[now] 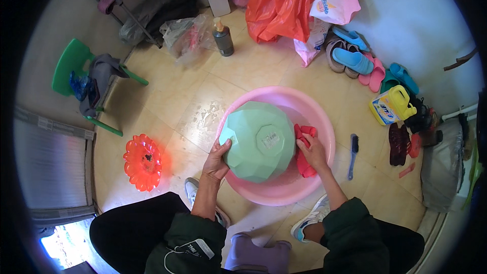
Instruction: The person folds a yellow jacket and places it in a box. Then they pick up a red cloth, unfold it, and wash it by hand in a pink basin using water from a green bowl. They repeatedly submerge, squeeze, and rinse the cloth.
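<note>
A mint-green faceted plastic bowl (247,140) is turned with its underside towards me, a barcode sticker on its base. My left hand (217,161) grips its left rim, thumb on the outer wall. At the bowl's right side my right hand (312,151) holds a wet red cloth (304,164), part of which hangs down into the basin. Both are over a round pink plastic basin (281,197) on the floor, with some water visible in it. The bowl hides much of the basin's left half.
To the left lies a red translucent petal-edged dish (142,163); a green chair (72,66) stands beyond. A blue scrubbing brush (353,156) and a yellow detergent jug (392,105) are on the right. Further off are a pump bottle (223,40), slippers (352,61) and a red plastic bag (281,5).
</note>
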